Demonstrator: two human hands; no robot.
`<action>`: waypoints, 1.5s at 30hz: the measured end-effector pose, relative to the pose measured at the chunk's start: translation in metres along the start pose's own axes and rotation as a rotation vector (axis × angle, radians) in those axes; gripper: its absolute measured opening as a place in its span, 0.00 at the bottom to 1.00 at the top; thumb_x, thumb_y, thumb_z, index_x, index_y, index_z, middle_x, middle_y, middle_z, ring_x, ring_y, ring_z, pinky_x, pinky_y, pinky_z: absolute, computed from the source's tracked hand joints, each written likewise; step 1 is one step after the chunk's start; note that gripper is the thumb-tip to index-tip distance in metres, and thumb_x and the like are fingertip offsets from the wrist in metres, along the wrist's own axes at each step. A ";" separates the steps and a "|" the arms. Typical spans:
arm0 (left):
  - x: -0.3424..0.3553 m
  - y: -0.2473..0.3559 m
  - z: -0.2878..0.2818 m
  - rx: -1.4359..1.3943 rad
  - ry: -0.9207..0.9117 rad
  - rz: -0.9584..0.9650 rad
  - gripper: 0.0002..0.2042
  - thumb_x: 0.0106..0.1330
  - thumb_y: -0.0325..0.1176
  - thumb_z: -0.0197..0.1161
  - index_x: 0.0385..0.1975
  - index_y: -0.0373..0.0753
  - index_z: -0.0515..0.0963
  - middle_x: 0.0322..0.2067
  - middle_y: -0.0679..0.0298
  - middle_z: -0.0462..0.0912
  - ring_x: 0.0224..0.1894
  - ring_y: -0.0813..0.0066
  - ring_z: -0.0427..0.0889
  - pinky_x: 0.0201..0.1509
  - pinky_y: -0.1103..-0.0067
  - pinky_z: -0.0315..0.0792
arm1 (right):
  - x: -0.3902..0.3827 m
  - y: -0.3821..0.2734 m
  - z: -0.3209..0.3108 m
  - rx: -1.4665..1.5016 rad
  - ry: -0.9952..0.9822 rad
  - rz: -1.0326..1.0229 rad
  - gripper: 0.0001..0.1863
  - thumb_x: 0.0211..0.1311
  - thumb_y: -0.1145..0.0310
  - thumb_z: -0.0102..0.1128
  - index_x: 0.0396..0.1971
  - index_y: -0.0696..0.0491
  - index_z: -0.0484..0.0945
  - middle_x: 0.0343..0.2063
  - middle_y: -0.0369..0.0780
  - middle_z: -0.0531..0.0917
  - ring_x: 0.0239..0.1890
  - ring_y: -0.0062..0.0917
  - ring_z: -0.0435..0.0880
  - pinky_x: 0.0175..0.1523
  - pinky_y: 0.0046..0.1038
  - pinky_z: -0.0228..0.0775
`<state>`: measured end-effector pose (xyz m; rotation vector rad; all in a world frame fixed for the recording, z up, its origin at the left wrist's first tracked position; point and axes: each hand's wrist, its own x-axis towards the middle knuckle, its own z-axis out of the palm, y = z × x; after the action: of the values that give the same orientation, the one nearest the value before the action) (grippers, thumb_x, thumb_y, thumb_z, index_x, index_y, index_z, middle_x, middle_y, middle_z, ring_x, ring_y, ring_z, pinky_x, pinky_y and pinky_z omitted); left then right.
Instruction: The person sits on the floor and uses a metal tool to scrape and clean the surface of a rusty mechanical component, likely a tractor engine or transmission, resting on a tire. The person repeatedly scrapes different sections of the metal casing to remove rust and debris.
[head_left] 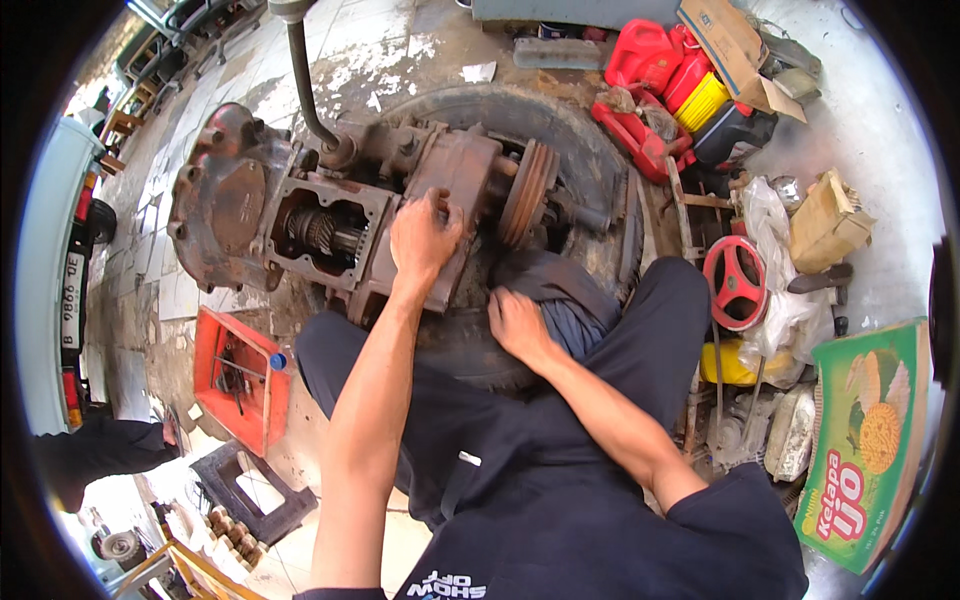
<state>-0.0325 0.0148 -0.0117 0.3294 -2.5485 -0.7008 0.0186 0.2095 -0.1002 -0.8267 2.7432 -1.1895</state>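
A large rust-brown gearbox (385, 265) lies on its side across a black tyre (470, 345) in front of me. Its rectangular opening shows a gear shaft (325, 232) inside. At the left is a wide bell-shaped housing (230, 195), at the right a grooved pulley (530, 195). My left hand (428, 235) rests on the casing right of the opening, fingers curled in; what they hold, if anything, is hidden. My right hand (518, 322) is lower right, against a dark cloth-like bundle (555, 280), its fingers bent and blurred.
A long metal lever (300, 75) rises from the gearbox. A red crate (205, 375) with small parts stands at left, near a black frame-like part (250, 485). Red jerrycans (645, 55), a red handwheel (735, 283) and a green carton (870, 430) line the right. Another person's leg (100, 455) shows at left.
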 end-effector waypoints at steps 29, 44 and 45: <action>0.000 0.002 -0.005 -0.059 0.008 -0.029 0.14 0.59 0.38 0.63 0.40 0.38 0.84 0.32 0.57 0.88 0.40 0.53 0.85 0.45 0.64 0.78 | 0.126 0.026 -0.121 0.527 0.394 0.222 0.17 0.68 0.57 0.65 0.42 0.57 0.84 0.29 0.39 0.89 0.29 0.21 0.86 0.36 0.24 0.75; 0.001 0.006 -0.004 -0.013 -0.007 -0.032 0.13 0.60 0.39 0.64 0.40 0.39 0.84 0.32 0.58 0.88 0.40 0.54 0.85 0.45 0.64 0.78 | 0.140 0.063 -0.116 0.231 0.314 -0.122 0.12 0.68 0.67 0.61 0.40 0.61 0.85 0.32 0.50 0.88 0.37 0.38 0.89 0.47 0.33 0.79; 0.001 0.006 -0.004 -0.009 -0.007 -0.028 0.13 0.60 0.39 0.64 0.40 0.39 0.84 0.32 0.58 0.88 0.40 0.54 0.85 0.45 0.64 0.78 | 0.129 0.059 -0.105 0.057 0.365 -0.260 0.11 0.67 0.69 0.61 0.39 0.61 0.85 0.31 0.50 0.87 0.36 0.41 0.88 0.45 0.35 0.79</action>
<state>-0.0319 0.0176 -0.0050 0.3606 -2.5516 -0.7244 -0.1441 0.2506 -0.0452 -1.0843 2.9275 -1.6037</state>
